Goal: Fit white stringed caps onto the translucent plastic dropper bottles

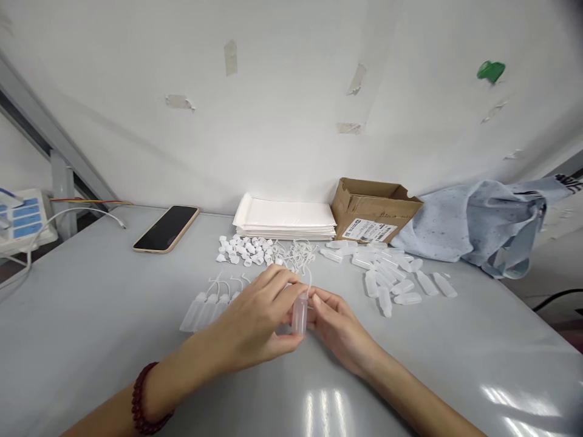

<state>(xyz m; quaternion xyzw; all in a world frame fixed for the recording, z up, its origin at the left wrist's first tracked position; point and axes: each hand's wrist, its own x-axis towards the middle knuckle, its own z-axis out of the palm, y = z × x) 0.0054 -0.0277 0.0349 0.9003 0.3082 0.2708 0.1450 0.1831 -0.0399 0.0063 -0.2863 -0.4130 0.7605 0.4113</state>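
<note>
My left hand (259, 312) is closed on a small translucent plastic bottle (299, 315), with the thumb under its base and the fingers at its top. A thin white strap (310, 278) rises from the bottle's neck. Against the bottle's right side, near the neck, my right hand (334, 325) is closed too, its fingertips partly hidden behind the bottle. Left of my hands lies a row of similar bottles (204, 312) with straps fitted, partly covered by my left arm. Beyond my hands are a heap of white caps (246, 249) and a tangle of loose straps (296, 254).
Loose bottles without straps (385, 273) lie scattered to the right. Behind them stand an open cardboard box (376, 209) and a stack of white envelopes (286, 218). A phone (167, 229) rests at the left; a pale blue cloth bag (469, 224) hangs over the right edge.
</note>
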